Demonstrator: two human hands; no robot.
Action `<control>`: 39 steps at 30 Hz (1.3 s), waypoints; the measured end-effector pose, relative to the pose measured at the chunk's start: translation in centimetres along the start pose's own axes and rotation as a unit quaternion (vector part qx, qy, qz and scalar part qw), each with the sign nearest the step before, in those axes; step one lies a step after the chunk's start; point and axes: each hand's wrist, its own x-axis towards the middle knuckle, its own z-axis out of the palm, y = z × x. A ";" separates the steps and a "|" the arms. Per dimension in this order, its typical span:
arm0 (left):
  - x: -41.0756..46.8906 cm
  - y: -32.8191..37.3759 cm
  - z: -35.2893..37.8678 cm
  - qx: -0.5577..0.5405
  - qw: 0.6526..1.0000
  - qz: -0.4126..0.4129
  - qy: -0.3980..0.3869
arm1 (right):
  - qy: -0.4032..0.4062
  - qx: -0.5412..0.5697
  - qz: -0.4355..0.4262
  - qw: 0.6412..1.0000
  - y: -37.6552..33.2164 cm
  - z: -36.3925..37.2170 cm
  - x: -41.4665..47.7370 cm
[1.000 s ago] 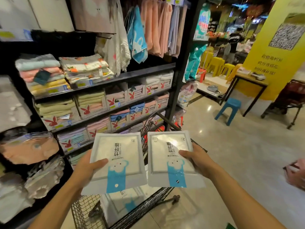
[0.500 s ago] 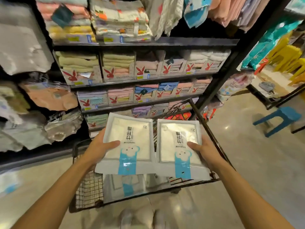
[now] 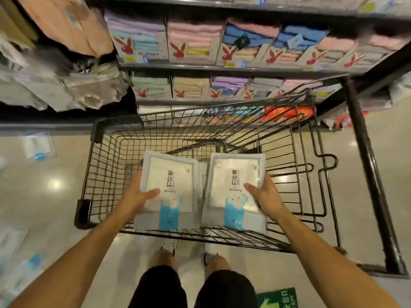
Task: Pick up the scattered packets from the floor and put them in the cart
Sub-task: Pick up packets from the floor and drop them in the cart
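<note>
Moved: we have lowered both packets from above the rim down into the cart [image 3: 104, 165] | Hands: left hand [image 3: 135, 198] clasps the left packet [image 3: 171, 181], right hand [image 3: 264, 196] the right packet [image 3: 235, 181], thumbs on top | Done: neither released yet | Left: loose packets [image 3: 37, 147] on the floor [image 3: 55, 207] at our left (blurred, at least two).

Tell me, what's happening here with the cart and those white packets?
A person stands at a wire cart beside shelves of folded towels. The left hand grips the left packet and the right hand grips the right packet. Both packets are white and blue, held at the near end of the cart's basket and not yet let go. Another packet on the floor lies off to the left.
</note>
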 end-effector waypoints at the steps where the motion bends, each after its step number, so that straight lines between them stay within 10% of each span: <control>1: 0.7 -1.0 0.3 -0.001 1.000 0.001 -0.005 | 0.004 -0.015 0.004 1.000 1.4 0.6 1.3; 6: 3.8 -4.4 1.5 0.025 0.996 0.016 -0.083 | 0.006 -0.112 0.006 0.994 5.7 2.4 5.7; 19: 5.3 -7.6 2.2 0.133 0.991 -0.025 -0.002 | 0.032 -0.279 0.077 0.957 6.0 4.3 7.2; 25: 1.9 -2.5 4.1 0.450 0.883 -0.040 0.125 | 0.050 -0.339 0.076 0.936 2.3 3.8 4.2; 30: -1.4 6.3 4.8 0.653 0.746 0.055 0.119 | 0.070 -0.412 -0.096 0.903 -6.3 2.1 0.6; 39: -12.9 29.3 5.2 0.648 0.711 0.146 0.231 | 0.064 -0.543 -0.434 0.716 -29.6 2.7 -8.9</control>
